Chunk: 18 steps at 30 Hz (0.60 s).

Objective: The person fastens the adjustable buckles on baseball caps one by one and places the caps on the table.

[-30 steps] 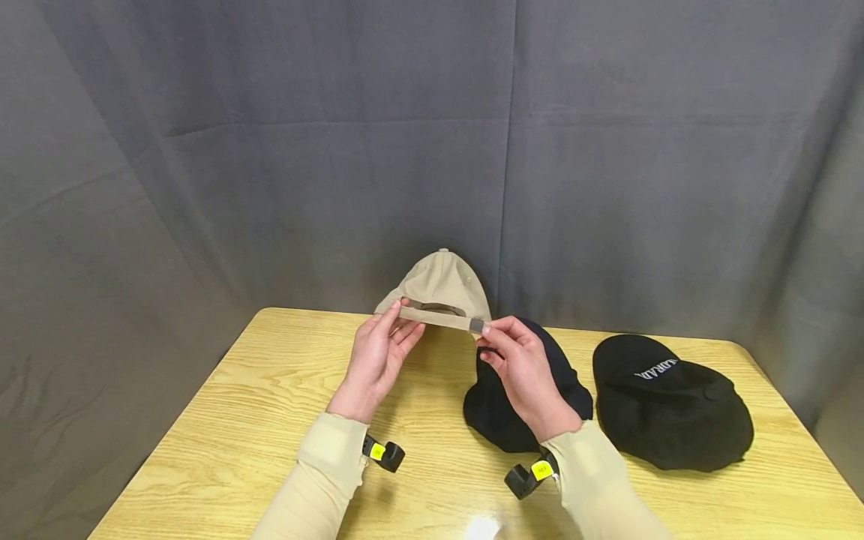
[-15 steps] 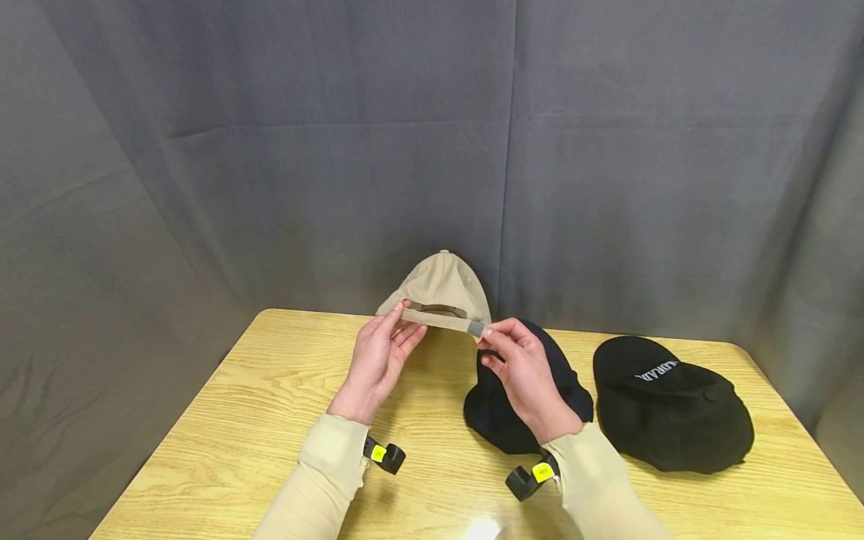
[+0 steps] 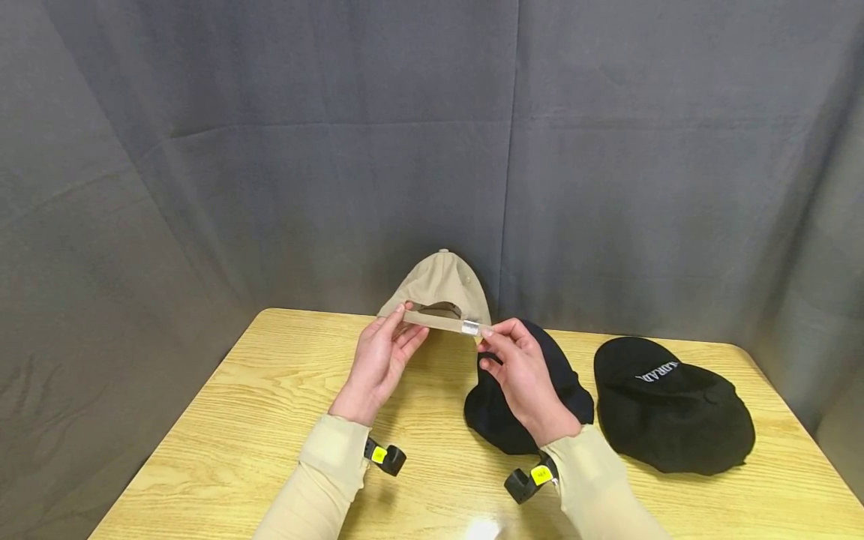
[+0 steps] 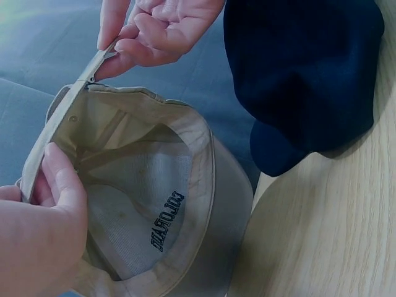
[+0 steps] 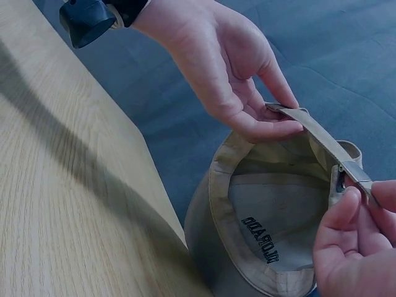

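Observation:
A beige baseball cap (image 3: 442,277) stands at the table's back edge, its rear opening toward me. My left hand (image 3: 378,364) pinches the left part of its back strap (image 3: 435,321) between thumb and fingers. At the other end, my right hand (image 3: 526,375) pinches the strap's tip just past a metal buckle (image 3: 470,328). In the right wrist view the buckle (image 5: 354,172) sits close to the right fingertips, with the strap running through it. Dark lettering (image 4: 168,221) shows inside the cap in the left wrist view.
A dark navy cap (image 3: 486,412) lies partly behind my right hand. Farther right is a black cap (image 3: 675,405) with white lettering. All rest on a wooden table (image 3: 236,420), with grey curtains (image 3: 378,150) behind and at the sides.
The buckle has shifted slightly left, away from the right fingertips, and has tilted so that it now shines. The cap's rear opening looks a little narrower. Both hands have barely moved.

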Available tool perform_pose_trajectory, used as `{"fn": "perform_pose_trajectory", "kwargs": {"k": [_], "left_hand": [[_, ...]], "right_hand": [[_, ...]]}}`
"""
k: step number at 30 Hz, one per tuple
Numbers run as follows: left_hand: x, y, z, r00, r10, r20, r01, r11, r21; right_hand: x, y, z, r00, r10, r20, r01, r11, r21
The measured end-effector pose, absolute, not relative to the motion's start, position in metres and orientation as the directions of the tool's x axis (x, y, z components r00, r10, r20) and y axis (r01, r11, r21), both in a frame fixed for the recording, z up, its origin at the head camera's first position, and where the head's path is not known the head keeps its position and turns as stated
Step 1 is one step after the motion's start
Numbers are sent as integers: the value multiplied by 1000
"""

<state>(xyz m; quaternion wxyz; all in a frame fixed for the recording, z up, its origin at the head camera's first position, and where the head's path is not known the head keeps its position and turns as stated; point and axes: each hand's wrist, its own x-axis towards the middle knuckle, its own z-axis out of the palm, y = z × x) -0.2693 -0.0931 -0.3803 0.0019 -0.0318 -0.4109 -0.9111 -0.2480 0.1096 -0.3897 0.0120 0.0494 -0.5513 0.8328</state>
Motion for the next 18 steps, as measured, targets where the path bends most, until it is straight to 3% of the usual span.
{"fn": "perform_pose_trajectory", "kwargs": {"k": [18], "left_hand": [[-268,-89,-379,-998,34,61,20,-698,716]], "right_hand": [[-246,106,-393,-998,-30,54,-38,-397,-917]]}}
